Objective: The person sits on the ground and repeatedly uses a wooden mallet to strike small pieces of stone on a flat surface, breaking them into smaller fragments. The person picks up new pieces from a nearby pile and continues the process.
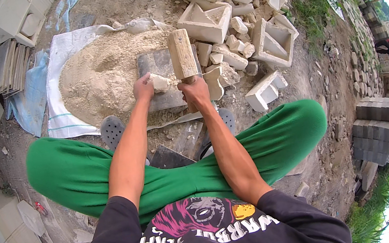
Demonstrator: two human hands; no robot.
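Observation:
My right hand (194, 92) is closed round the handle of a wooden mallet (182, 53), its thick pale head raised above a flat grey slab (153, 62). My left hand (143, 88) grips a chunk of cream-coloured stone or plaster (160, 83) over the same slab. Left of the slab spreads a heap of pale crumbled powder (98, 76) on a white woven sack (58, 93). A curved, broken pale piece (214, 80) lies just right of the mallet.
Broken chunks (230, 57) and cast triangular-patterned blocks (206, 19) pile up at the far right. Stacked tiles (10, 68) and a blue cloth (33, 98) lie at the left. Grey blocks (377, 128) stand farther right. My grey clogs (113, 130) rest before the sack.

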